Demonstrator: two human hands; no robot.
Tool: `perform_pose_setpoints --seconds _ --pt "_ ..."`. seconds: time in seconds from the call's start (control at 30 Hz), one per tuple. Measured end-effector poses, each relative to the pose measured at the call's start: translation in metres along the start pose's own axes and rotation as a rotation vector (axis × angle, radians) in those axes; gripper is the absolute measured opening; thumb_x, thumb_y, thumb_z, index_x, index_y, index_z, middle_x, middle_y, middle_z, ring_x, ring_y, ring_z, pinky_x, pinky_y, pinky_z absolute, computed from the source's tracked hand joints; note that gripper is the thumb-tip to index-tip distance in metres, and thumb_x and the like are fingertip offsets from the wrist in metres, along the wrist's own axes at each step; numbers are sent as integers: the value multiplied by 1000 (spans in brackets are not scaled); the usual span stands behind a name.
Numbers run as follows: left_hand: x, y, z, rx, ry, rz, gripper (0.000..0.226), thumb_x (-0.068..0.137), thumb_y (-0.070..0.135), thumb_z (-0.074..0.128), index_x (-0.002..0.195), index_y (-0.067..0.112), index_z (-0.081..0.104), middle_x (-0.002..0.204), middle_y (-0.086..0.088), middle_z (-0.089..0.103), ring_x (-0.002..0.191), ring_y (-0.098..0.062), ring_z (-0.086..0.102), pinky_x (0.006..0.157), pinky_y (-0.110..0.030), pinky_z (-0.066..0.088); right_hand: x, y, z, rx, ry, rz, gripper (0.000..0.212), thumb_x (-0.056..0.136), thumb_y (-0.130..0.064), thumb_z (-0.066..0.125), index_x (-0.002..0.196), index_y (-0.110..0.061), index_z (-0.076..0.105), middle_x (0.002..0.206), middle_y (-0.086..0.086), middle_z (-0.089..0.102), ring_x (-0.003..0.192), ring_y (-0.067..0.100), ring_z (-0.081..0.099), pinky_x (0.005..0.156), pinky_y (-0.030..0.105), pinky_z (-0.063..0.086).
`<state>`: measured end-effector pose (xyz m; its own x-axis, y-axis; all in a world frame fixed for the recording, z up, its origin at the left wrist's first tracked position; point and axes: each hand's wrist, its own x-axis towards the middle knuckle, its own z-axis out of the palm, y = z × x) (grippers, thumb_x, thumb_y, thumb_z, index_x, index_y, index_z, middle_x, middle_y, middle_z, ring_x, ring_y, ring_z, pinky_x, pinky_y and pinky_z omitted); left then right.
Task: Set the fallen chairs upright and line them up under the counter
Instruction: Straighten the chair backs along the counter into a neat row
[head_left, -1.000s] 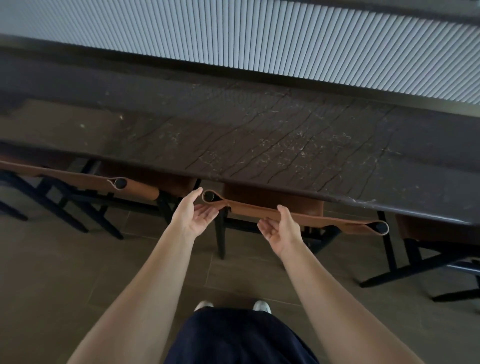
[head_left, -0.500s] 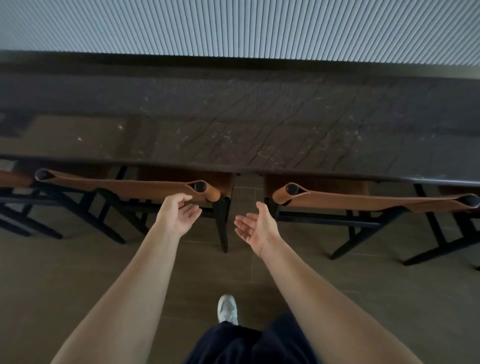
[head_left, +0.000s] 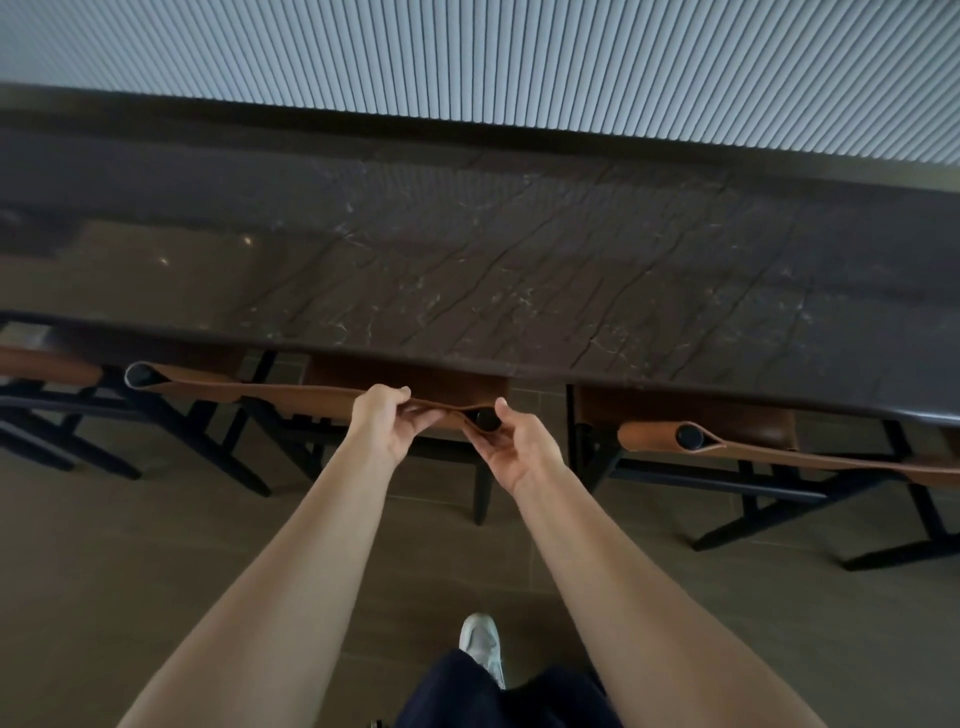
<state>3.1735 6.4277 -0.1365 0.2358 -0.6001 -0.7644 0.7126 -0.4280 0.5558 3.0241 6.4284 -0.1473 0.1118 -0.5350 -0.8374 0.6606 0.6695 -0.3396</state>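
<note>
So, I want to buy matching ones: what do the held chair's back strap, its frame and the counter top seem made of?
Back strap: tan leather or a look-alike, matte; thin, it sags and loops round a post. Frame: matte black, wood or metal, I cannot tell which. Counter top: dark stone, likely marble, polished; pale veins and soft reflections show.

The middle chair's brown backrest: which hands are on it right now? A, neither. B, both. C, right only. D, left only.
B: the left hand grips the backrest from above, and the right hand pinches its right end.
</note>
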Motion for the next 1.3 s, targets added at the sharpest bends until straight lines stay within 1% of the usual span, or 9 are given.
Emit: perform_pose_setpoints --seconds 0.13,0.37,0.43,0.6,0.8,0.87,0.93,1.03,1.3 --pt "6 -6 10 -14 48 -7 49 93 -10 39 139 5 35 104 -25 59 84 -38 65 62 -50 58 3 -7 -5 15 44 -28 27 90 -6 66 112 5 58 111 26 65 95 39 68 55 40 60" --pt "6 0 6 14 10 -18 57 91 -14 38 142 9 31 106 -26 55 86 -42 64 62 -54 57 4 -7 -9 4 37 -50 28 89 -6 67 113 5 57 111 27 65 96 41 68 59 41 60" --pt "5 -1 7 8 13 -5 56 91 -14 39 142 9 32 109 -25 55 87 -41 64 65 -54 58 3 -6 -11 5 24 -57 29 89 -8 68 113 5 57 111 26 66 95 40 69 61 41 61" --pt "-5 -16 4 -55 29 33 39 95 -4 49 132 4 43 111 -23 60 94 -37 67 69 -50 60 -7 -6 -17 -73 -34 -74 31 92 -19 67 114 1 57 111 25 67 94 36 71 82 44 60" --pt "-32 -39 15 -75 -10 25 29 96 13 57 124 6 53 103 -17 68 87 -27 73 72 -40 60 -32 -23 -30 -174 -62 -66 41 99 -30 54 126 0 53 109 22 70 97 34 71 85 40 58" --pt "-44 -45 23 -78 -33 27 27 95 13 57 121 6 54 107 -16 68 91 -25 71 76 -38 59 -44 -34 -42 -197 -80 -104 40 101 -28 50 131 -2 51 112 21 70 96 32 71 89 40 57" --pt "-59 -54 32 -55 -26 37 24 96 15 57 118 6 53 121 -15 63 106 -26 65 89 -39 54 -56 -48 -58 -188 -86 -154 38 102 -27 48 132 -4 53 114 18 69 97 30 71 89 40 57" --pt "-85 -70 45 -15 24 64 40 96 26 56 134 17 45 135 -13 54 126 -28 52 107 -44 40 -76 -70 -89 -180 -104 -212 34 101 -26 49 129 -8 56 113 14 71 101 29 70 86 39 57" --pt "-146 -147 107 79 -45 105 48 98 32 51 141 14 42 142 -9 50 129 -23 49 108 -39 37 -125 -122 -202 -100 -122 -314 32 100 -24 48 124 -8 62 111 13 73 103 28 70 89 41 54"
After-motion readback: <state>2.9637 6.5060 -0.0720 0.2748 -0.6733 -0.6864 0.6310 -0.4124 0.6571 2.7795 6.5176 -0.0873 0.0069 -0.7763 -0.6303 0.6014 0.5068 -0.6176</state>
